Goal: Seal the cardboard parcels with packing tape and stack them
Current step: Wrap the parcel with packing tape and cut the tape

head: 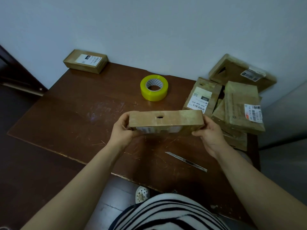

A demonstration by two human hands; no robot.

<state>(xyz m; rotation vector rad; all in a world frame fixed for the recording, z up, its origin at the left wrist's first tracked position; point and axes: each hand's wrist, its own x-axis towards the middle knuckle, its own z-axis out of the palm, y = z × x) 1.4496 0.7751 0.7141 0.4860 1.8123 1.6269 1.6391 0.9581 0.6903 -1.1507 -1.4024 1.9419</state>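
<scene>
Holding the cardboard parcel (166, 121) on edge above the middle of the worktop (74, 113), I have my left grip (122, 130) and right grip (210, 135) each curled round one short end, likely to turn it and check its seams before taping. The tape roll (154, 87) lies toward the far edge and the knife (186, 161) near the front edge, both in reach; more parcels (240, 110) crowd the right edge, and a lone parcel (85, 61) sits at the far left corner.

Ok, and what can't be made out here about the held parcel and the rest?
The held parcel: head view shows one side and a sliver of its labelled face; the rest faces away, ends covered by the left hand and right hand.
Its label: blurred, unreadable.
The parcel pile: lower ones overlapped, count unclear.
The tape roll: free end too small to find.
</scene>
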